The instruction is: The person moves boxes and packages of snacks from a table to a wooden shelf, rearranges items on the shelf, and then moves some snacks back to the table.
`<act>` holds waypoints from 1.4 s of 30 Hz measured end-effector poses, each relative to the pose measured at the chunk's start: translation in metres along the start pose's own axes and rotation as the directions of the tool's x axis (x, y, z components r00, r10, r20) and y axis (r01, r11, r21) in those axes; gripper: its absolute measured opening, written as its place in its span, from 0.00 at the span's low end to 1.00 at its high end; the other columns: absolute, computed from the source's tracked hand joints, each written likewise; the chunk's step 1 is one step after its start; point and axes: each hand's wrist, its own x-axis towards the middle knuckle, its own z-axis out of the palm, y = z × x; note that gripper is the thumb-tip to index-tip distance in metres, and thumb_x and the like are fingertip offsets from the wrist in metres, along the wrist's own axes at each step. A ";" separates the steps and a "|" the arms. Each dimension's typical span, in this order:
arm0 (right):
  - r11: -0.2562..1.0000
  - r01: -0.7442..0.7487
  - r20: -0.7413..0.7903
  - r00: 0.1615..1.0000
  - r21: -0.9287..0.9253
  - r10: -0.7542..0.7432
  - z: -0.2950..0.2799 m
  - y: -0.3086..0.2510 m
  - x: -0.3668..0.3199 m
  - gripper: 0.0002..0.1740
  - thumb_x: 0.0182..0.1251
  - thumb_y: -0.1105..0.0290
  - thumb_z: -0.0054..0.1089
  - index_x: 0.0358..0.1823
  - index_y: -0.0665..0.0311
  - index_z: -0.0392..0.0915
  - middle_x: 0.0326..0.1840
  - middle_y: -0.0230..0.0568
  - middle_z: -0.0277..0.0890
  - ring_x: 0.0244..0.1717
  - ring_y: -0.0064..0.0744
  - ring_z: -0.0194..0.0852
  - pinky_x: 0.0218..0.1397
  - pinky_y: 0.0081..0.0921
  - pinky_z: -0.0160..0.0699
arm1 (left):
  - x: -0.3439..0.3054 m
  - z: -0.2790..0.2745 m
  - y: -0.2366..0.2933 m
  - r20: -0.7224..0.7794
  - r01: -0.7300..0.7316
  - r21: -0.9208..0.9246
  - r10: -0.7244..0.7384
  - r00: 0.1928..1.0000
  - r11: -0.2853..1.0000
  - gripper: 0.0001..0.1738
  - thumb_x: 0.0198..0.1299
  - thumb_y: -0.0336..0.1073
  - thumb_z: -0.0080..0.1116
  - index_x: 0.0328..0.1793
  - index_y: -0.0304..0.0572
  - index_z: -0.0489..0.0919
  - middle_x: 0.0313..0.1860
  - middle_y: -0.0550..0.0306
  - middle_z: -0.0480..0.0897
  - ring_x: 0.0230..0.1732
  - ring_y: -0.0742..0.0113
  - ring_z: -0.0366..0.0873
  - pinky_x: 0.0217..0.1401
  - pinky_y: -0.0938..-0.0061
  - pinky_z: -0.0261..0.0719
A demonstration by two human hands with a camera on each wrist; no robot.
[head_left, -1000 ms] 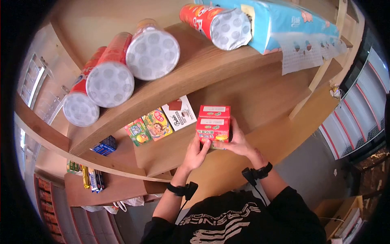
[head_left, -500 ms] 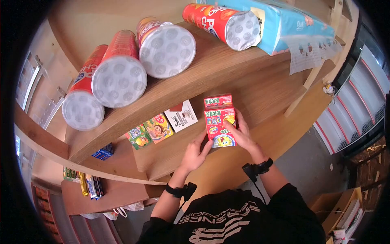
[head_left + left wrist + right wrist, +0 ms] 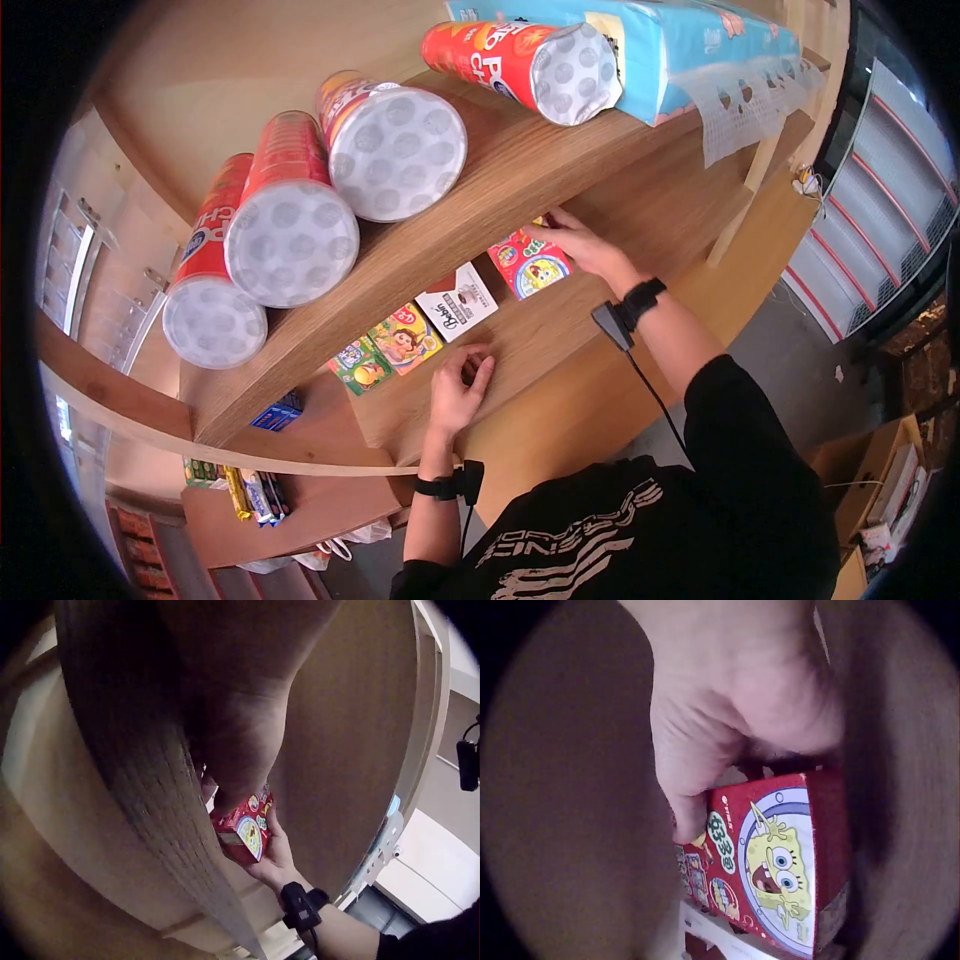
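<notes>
My right hand [image 3: 588, 250] grips a red snack box [image 3: 532, 268] with a cartoon sponge on it, at the lower shelf [image 3: 545, 325]. In the right wrist view the thumb lies along the printed face of the box [image 3: 769, 862], and the other fingers are largely hidden behind it. A white box [image 3: 460, 302] stands just left of the red one. My left hand [image 3: 460, 388], loosely curled and holding nothing, hovers by the shelf's front, below the white box. Left of that come a yellow box [image 3: 407, 338] and a green box [image 3: 361, 367].
Overhanging the boxes is an upper shelf [image 3: 520, 165]. On it lie several chip canisters [image 3: 290, 243] with their ends facing out, and a blue tissue pack [image 3: 680, 60]. A blue box [image 3: 278, 411] and snack packs [image 3: 255, 495] sit at lower left.
The red box has gone from between both hands to beside the white box, now in the right hand alone. My left hand has let go and drawn back to the left.
</notes>
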 end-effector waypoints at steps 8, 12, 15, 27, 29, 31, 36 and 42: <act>0.963 -0.269 0.070 0.961 0.017 0.267 0.013 0.008 0.034 0.37 0.60 0.60 0.67 0.67 0.63 0.60 0.60 0.42 0.70 0.55 0.28 0.72 0.57 0.27 0.73 | 0.001 -0.001 -0.006 -0.040 -0.009 -0.028 0.008 0.999 1.000 0.12 0.60 0.34 0.61 0.47 0.35 0.79 0.24 0.58 0.77 0.23 0.73 0.71 0.28 0.76 0.72; 0.957 -0.286 0.072 0.955 -0.044 0.288 0.015 0.012 0.031 0.35 0.61 0.59 0.66 0.66 0.61 0.61 0.60 0.41 0.71 0.57 0.27 0.71 0.59 0.27 0.71 | 0.001 -0.001 -0.004 -0.051 0.010 -0.008 -0.011 0.999 1.000 0.12 0.59 0.34 0.61 0.47 0.35 0.79 0.22 0.58 0.76 0.21 0.72 0.70 0.26 0.76 0.71; 0.966 -0.241 0.102 0.963 -0.093 0.250 0.013 0.009 0.029 0.34 0.61 0.57 0.66 0.65 0.62 0.63 0.58 0.40 0.73 0.57 0.27 0.71 0.59 0.26 0.70 | 0.001 0.000 -0.004 -0.028 0.041 -0.003 -0.041 0.999 0.999 0.12 0.60 0.33 0.60 0.47 0.35 0.79 0.21 0.62 0.74 0.22 0.76 0.67 0.26 0.78 0.68; 0.980 -0.067 0.034 0.997 -0.186 0.074 0.013 0.031 0.035 0.29 0.66 0.59 0.60 0.63 0.68 0.66 0.57 0.42 0.73 0.54 0.27 0.72 0.56 0.22 0.71 | 0.003 0.002 -0.002 -0.034 0.029 0.021 -0.029 0.999 0.999 0.12 0.59 0.32 0.61 0.47 0.35 0.79 0.19 0.61 0.72 0.20 0.75 0.66 0.25 0.78 0.68; 0.960 -0.050 0.017 0.998 -0.276 0.057 0.010 0.037 0.040 0.30 0.67 0.58 0.59 0.64 0.68 0.66 0.57 0.41 0.73 0.54 0.26 0.72 0.56 0.22 0.71 | 0.003 0.003 -0.003 -0.031 0.017 0.030 -0.016 0.999 0.999 0.13 0.59 0.33 0.61 0.49 0.34 0.78 0.20 0.61 0.72 0.21 0.75 0.66 0.25 0.78 0.68; 0.930 -0.033 0.002 0.999 -0.367 0.037 0.008 0.039 0.041 0.30 0.67 0.57 0.58 0.64 0.67 0.66 0.57 0.41 0.73 0.54 0.26 0.72 0.56 0.21 0.71 | 0.004 0.003 -0.005 -0.033 -0.013 0.060 0.015 0.999 0.998 0.17 0.59 0.33 0.61 0.53 0.34 0.77 0.21 0.60 0.72 0.21 0.73 0.67 0.27 0.77 0.69; 0.943 -0.013 0.087 0.995 -0.334 0.045 0.000 0.050 0.039 0.31 0.71 0.51 0.50 0.65 0.68 0.65 0.60 0.42 0.72 0.56 0.26 0.70 0.58 0.23 0.69 | 0.002 0.005 -0.007 -0.039 -0.010 0.082 0.013 0.999 0.997 0.22 0.58 0.34 0.61 0.58 0.33 0.76 0.22 0.59 0.72 0.22 0.72 0.67 0.28 0.76 0.70; 0.820 0.070 -0.121 0.978 -0.568 -0.168 -0.021 0.070 0.019 0.37 0.71 0.44 0.42 0.66 0.71 0.63 0.65 0.56 0.67 0.67 0.45 0.63 0.68 0.31 0.60 | 0.002 0.004 -0.010 -0.046 -0.036 0.087 0.040 0.998 0.996 0.22 0.58 0.34 0.61 0.58 0.33 0.76 0.23 0.59 0.72 0.22 0.72 0.67 0.28 0.76 0.70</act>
